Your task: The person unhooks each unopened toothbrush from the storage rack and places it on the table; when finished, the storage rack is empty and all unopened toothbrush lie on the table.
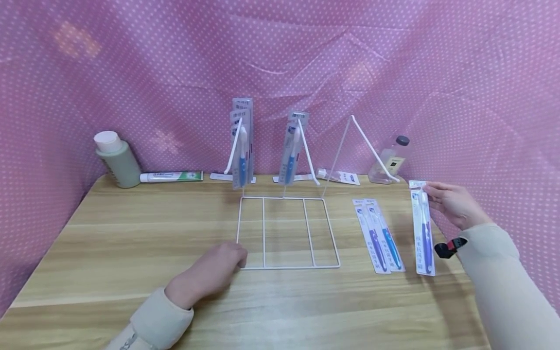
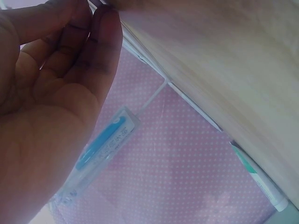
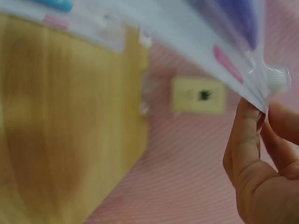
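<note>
My right hand (image 1: 455,203) pinches the upper edge of a packaged purple toothbrush (image 1: 426,238) and holds it upright near the table's right side. The same toothbrush pack (image 3: 233,28) crosses the top of the right wrist view, its corner between thumb and fingers. At the front left corner of a white wire rack (image 1: 290,268), my left hand (image 1: 214,270) grips the base wire with curled fingers. Toothbrush packs hang from two of the rack's arms: several on the left pack stack (image 1: 240,150), others on the middle one (image 1: 294,148). The right wire arm (image 1: 372,146) bears nothing.
Two packaged toothbrushes, one purple (image 1: 372,238) and one blue (image 1: 387,236), lie overlapping right of the rack. Along the back edge stand a green bottle (image 1: 120,163) and a clear bottle (image 1: 387,163), with toothpaste tubes (image 1: 172,177) between them. Pink dotted cloth (image 1: 183,73) hangs behind.
</note>
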The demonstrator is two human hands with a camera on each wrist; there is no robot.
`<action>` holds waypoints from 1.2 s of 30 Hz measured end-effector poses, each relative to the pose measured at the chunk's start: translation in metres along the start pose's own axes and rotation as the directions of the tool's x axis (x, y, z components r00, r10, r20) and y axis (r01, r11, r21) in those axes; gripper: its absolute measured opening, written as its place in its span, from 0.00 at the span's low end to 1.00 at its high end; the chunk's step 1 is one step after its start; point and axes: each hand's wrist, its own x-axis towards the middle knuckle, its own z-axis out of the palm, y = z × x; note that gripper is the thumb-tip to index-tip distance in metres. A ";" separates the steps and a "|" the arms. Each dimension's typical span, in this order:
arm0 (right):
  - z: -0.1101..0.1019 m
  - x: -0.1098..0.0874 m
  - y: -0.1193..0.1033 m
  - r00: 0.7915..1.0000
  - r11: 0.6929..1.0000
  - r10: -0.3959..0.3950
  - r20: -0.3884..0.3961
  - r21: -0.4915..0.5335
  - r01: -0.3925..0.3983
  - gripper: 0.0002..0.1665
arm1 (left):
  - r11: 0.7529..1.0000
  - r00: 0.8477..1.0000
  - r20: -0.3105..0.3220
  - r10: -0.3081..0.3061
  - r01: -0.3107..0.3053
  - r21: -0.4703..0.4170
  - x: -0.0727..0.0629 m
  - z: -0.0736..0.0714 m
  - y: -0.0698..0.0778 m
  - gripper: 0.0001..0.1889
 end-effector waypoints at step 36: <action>0.031 0.088 0.059 0.969 0.787 0.163 -0.185 -0.567 -0.241 0.25 | 1.000 1.000 -0.019 0.012 -0.011 0.021 0.001 0.003 -0.001 0.17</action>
